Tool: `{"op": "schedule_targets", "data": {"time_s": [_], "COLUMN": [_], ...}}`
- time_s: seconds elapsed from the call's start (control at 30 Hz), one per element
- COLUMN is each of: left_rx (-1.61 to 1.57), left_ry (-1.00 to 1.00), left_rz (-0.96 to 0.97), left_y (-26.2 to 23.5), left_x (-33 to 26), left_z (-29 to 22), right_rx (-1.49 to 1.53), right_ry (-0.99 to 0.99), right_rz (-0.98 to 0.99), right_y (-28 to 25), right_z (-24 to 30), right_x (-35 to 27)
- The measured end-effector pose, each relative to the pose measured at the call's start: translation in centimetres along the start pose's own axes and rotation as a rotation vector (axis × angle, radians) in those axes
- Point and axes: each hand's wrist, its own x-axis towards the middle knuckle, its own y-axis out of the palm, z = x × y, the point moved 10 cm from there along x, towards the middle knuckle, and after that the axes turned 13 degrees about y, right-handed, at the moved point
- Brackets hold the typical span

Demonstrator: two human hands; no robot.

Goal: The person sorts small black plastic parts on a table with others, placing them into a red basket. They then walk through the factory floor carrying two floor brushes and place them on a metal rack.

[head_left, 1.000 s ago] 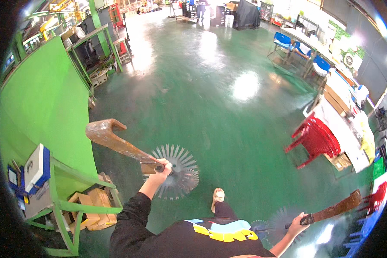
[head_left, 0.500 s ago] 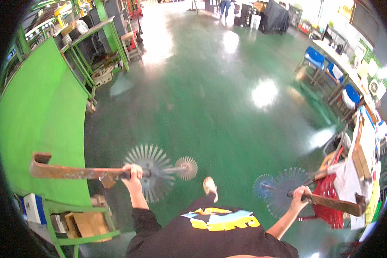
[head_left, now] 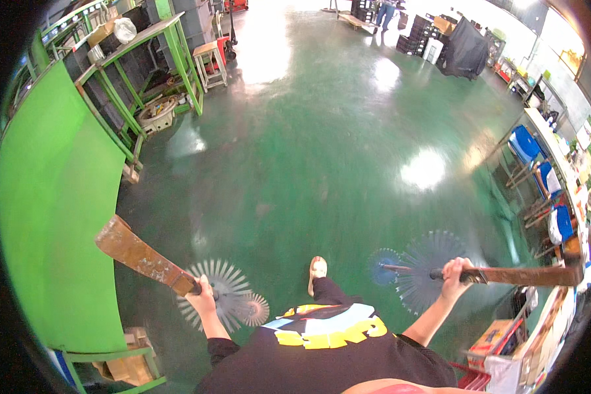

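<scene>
L hand (head_left: 203,297) clamped on rusty blade (head_left: 141,256), angled up-left; R hand (head_left: 454,273) grips 2nd blade (head_left: 525,276), out level w/ fan discs (head_left: 427,266). Arms wide, prob. for clearance.

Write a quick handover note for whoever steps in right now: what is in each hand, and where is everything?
Left hand: closed on the handle of a rusty blade, which points up and left toward the green panel.
Right hand: closed on a second blade, held level, pointing right toward the chairs.
Spiked discs show by both hands.
One foot forward on the green floor.
Done or left: cannot tell.
</scene>
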Motion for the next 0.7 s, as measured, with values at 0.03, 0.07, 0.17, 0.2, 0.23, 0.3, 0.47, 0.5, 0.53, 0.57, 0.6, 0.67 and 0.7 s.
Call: {"op": "schedule_targets", "data": {"time_s": [0.03, 0.07, 0.17, 0.2, 0.23, 0.3, 0.47, 0.5, 0.53, 0.57, 0.6, 0.67, 0.7], "left_rx": [0.073, 0.046, 0.112, 0.175, 0.225, 0.267, 0.456, 0.467, 0.476, 0.472, 0.457, 0.444, 0.342], "left_ry": [-0.002, -0.048, -0.043, -0.034, 0.027, 0.032, 0.126, 0.129, 0.132, 0.132, 0.128, 0.196, 0.131], "left_rz": [0.001, 0.023, 0.072, 0.157, 0.122, 0.124, 0.267, 0.158, 0.053, -0.046, -0.147, -0.002, 0.027], "left_y": [1.3, 2.5, 5.5, 7.7, 9.1, 14.2, 27.2, 28.5, 29.8, 31.7, 34.1, 38.5, 40.4], "left_x": [0.5, 1.5, 5.4, 7.0, 9.0, 12.6, 23.0, 25.1, 27.0, 28.9, 30.5, 36.0, 38.0], "left_z": [0.1, 1.5, 6.4, 7.2, 7.3, 7.4, 13.2, 13.7, 14.2, 14.7, 15.5, 16.3, 18.2], "right_rx": [-0.001, 0.003, -0.005, 0.017, 0.039, 0.064, 0.118, 0.103, 0.087, 0.099, 0.025, 0.125, 0.135], "right_ry": [0.094, 0.13, 0.243, 0.234, 0.225, 0.29, 0.371, 0.377, 0.382, 0.355, 0.341, 0.376, 0.377], "right_rz": [0.036, 0.023, 0.072, 0.139, 0.205, 0.306, 0.337, 0.321, 0.3, 0.331, 0.351, 0.463, 0.405], "right_y": [1.9, 3.9, 10.6, 12.8, 15.0, 19.0, 25.5, 26.5, 27.5, 29.3, 31.1, 34.7, 35.3], "right_z": [-1.6, -2.6, -6.4, -7.6, -8.7, -12.2, -20.8, -21.9, -23.0, -23.0, -23.2, -23.9, -24.2], "right_x": [2.4, 4.9, 12.1, 14.2, 16.2, 19.9, 30.9, 32.9, 34.9, 37.0, 39.1, 42.1, 43.6]}}
